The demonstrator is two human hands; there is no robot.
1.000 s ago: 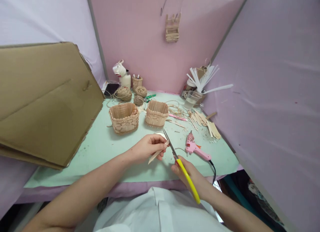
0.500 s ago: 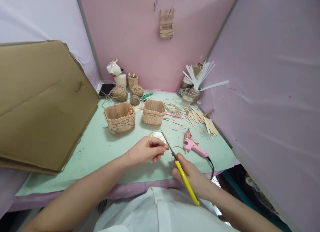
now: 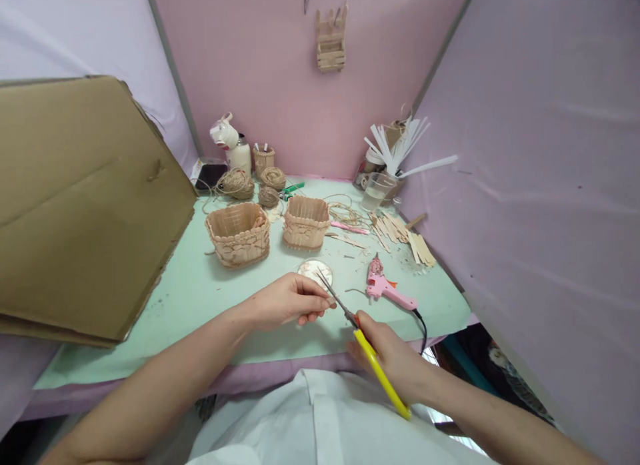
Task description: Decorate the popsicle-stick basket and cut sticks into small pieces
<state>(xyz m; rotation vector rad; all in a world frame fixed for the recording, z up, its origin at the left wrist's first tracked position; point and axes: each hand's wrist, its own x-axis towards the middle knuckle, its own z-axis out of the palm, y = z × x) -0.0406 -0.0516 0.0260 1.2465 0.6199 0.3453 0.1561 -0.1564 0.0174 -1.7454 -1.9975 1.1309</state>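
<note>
My right hand (image 3: 383, 345) grips a pair of scissors (image 3: 380, 375) with yellow handles. The blades are slightly parted and point up and left. My left hand (image 3: 295, 299) is closed in a pinch beside the blades. A small pale piece, apparently a wood strip, is between its fingertips, mostly hidden. Just beyond the blade tips lies a round white dish (image 3: 315, 270) with small scraps in it. Two woven wooden baskets, a wider one (image 3: 240, 245) and a smaller one (image 3: 306, 228), stand behind my left hand.
A pink glue gun (image 3: 390, 291) with a black cord lies to the right. Behind it are loose wood strips (image 3: 423, 249) and a clear cup (image 3: 377, 191). Twine balls (image 3: 237, 183) sit at the back left. A large cardboard sheet (image 3: 90, 211) leans at the left.
The scissors have shifted slightly; their blades now look wider apart, with tips over the dish. My left hand stays pinched in nearly the same place. The whole view has moved a little.
</note>
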